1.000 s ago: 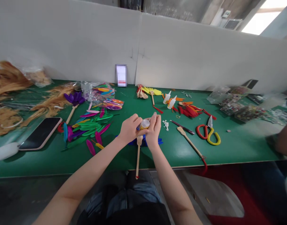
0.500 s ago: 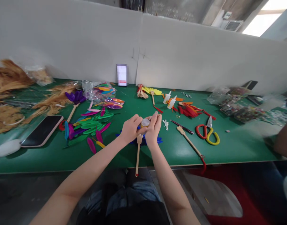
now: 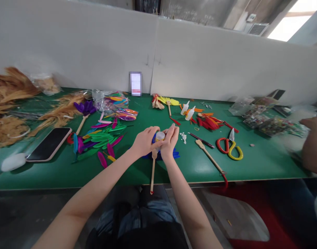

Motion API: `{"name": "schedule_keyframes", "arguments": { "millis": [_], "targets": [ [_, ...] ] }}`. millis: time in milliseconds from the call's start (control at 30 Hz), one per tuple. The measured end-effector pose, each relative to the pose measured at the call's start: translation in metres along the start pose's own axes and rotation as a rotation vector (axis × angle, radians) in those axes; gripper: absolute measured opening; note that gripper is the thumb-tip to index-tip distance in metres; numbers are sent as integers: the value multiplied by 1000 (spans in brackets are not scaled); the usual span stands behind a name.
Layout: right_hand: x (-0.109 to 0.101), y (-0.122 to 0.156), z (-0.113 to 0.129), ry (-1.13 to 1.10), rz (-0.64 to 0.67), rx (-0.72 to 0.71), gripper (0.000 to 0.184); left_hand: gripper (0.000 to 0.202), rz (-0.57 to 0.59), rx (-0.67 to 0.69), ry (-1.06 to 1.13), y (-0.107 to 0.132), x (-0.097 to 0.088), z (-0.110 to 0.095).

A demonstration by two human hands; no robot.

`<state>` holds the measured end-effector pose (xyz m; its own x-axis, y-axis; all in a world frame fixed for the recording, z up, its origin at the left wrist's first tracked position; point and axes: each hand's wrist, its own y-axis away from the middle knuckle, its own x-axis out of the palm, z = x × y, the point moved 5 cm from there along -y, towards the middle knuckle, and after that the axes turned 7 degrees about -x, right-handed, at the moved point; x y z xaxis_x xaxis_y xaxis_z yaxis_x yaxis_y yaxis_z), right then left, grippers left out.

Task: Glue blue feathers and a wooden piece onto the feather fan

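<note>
My left hand (image 3: 145, 141) and my right hand (image 3: 170, 141) meet over the front middle of the green table (image 3: 262, 162). Together they close round a small glue bottle (image 3: 159, 136) with a yellow label, its pale end facing me. Just under the hands lies a blue feather fan (image 3: 174, 154) whose wooden handle (image 3: 152, 173) with a red tip sticks out over the table's front edge. Most of the blue feathers are hidden by my hands.
Loose coloured feathers (image 3: 101, 140) and a phone (image 3: 48, 144) lie at the left, with tan feather bundles (image 3: 10, 103) behind. A wooden stick (image 3: 210, 157), red and yellow scissors (image 3: 231, 148), two glue bottles (image 3: 188, 110) and red feathers (image 3: 208, 121) lie at the right. Another person's arm (image 3: 312, 147) shows at the right edge.
My hands stay together on the bottle and have turned it slightly. The other person's arm at the right edge has lifted a little.
</note>
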<state>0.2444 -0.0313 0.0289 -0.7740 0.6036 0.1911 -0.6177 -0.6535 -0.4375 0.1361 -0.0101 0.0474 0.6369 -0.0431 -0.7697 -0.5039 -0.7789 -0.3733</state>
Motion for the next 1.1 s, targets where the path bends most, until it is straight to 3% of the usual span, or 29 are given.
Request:
{"name": "schedule_keyframes", "arguments": {
  "millis": [100,233,400,600,733,900,1100],
  "targets": [
    [2,0,1,-42,5,13,32,44,68,-44,110,1,0,-2],
    [0,-4,1,-117,22,62,37,40,-45,-113,244,2,-7,1],
    [-16,-8,-10,-428,16,414,39,45,-283,-223,407,-1,-26,14],
    [-5,0,-3,-716,244,770,29,40,-435,-305,884,-22,-64,12],
    [11,11,10,-791,277,862,25,38,-426,-210,940,-36,-89,-10],
    [26,29,31,-873,214,954,29,33,-423,-61,790,-37,-102,-33],
    [29,49,49,-859,126,985,28,25,-460,67,741,-31,-105,-31]
  ]
}}
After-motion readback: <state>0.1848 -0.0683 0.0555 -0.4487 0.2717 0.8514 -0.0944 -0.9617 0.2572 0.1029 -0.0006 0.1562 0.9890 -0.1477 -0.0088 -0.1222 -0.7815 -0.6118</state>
